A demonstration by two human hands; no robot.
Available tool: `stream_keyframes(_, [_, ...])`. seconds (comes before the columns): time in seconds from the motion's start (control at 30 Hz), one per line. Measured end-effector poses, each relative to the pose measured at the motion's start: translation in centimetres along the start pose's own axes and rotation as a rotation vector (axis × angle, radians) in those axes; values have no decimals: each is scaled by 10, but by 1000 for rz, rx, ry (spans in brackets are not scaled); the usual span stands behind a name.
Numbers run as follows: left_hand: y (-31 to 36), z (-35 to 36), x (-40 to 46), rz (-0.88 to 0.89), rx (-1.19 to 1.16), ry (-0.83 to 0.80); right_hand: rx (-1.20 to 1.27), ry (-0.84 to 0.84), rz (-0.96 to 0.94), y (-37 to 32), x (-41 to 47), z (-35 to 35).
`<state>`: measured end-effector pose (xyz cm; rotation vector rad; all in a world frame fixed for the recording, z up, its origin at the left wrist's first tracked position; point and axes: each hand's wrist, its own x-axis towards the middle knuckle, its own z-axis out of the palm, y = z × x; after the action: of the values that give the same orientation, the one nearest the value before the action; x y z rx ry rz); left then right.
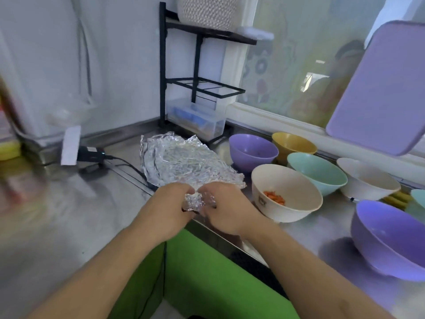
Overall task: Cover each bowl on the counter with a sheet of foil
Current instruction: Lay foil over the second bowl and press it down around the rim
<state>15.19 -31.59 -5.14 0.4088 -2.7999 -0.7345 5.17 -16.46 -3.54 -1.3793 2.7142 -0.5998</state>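
Head view: left hand (pixel 169 204), right hand (pixel 226 207) side by side, knuckles up, fingers pinching crumpled foil sheet (pixel 184 162) near edge.

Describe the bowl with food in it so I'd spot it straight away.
Start at the crumpled foil sheet both hands hold. Just right of it stands a cream bowl, nearest of the cluster. It alone shows orange pieces inside.

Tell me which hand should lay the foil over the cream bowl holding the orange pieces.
Right hand, probably: it grips the foil sheet and lies nearer the cream bowl. The left hand is farther.
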Motion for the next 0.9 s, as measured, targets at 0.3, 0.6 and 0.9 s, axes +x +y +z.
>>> stream_keyframes(0.3, [-19,-6,15,61,-49,139,107,65,0,5,16,7])
stream_keyframes(0.6, [-14,-8,9,72,-315,321,219,95,-10,-2,20,-5])
stream_keyframes(0.9, [-14,-2,7,-25,-400,258,257,99,31,1,18,0])
